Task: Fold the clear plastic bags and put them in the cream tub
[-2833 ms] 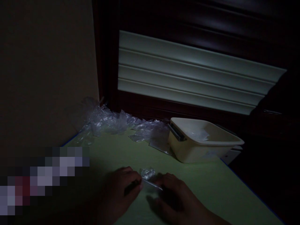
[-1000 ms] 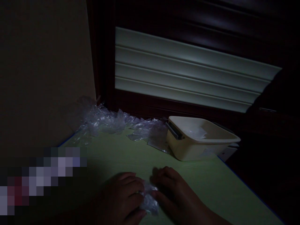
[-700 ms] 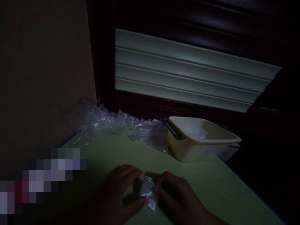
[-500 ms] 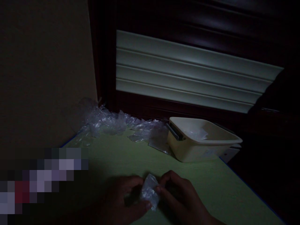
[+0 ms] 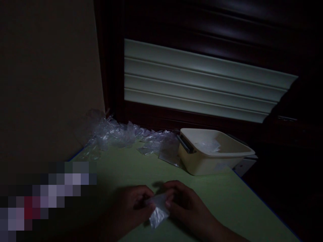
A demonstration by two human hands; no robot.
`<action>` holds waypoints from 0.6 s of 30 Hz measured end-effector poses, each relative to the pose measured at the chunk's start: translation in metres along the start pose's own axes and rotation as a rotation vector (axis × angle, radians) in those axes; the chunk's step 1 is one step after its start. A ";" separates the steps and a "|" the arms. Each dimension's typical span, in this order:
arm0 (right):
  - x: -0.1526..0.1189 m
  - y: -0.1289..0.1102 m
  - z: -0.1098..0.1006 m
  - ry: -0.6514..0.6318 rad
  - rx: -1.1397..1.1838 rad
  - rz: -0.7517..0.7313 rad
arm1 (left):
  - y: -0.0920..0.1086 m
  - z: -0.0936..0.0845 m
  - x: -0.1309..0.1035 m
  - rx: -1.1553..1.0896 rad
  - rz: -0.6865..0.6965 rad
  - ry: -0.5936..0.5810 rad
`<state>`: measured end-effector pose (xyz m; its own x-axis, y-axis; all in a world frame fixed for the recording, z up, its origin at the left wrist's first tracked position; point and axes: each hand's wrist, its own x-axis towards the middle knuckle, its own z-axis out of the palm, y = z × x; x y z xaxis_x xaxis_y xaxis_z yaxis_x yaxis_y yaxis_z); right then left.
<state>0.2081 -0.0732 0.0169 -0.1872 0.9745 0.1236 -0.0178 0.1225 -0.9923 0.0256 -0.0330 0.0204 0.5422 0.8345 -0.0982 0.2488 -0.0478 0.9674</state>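
Between my two hands is a small clear plastic bag, crinkled and shiny, raised a little over the green tabletop. My left hand pinches its left edge between thumb and fingers. On the other side my right hand grips the upper right edge with thumb and forefinger. Whether anything is inside the bag cannot be made out in the dim light.
A cream plastic bin with dark handles stands at the back right, clear plastic inside. Crumpled clear plastic bags lie along the back edge. A wall rises at left, a slatted panel behind. Pixelated blur covers the lower left.
The bag has turned in my hands, its loose end now hanging toward me. My left thumb has moved up to its left edge, and my right fingers have closed over its top.
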 end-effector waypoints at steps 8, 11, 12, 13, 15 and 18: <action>0.001 -0.002 0.002 0.159 -0.051 0.022 | -0.004 -0.004 -0.002 -0.048 0.049 -0.060; 0.003 -0.003 0.001 0.182 -0.027 -0.018 | -0.006 -0.006 0.002 0.030 0.006 -0.041; 0.003 -0.003 0.001 0.181 -0.026 -0.037 | -0.007 -0.007 0.003 0.016 -0.001 -0.040; 0.004 -0.003 0.000 0.178 -0.035 -0.054 | -0.009 -0.008 0.004 -0.008 -0.002 -0.040; 0.007 -0.003 -0.002 0.180 -0.074 -0.072 | -0.010 -0.009 0.006 -0.034 0.008 -0.052; 0.009 -0.004 -0.004 0.196 -0.134 -0.066 | -0.009 -0.011 0.007 0.002 0.032 -0.066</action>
<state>0.2103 -0.0639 0.0217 0.0041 0.9798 0.2000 0.1088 0.1983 -0.9741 0.0186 -0.0211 0.0134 0.6019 0.7943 -0.0827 0.2325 -0.0752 0.9697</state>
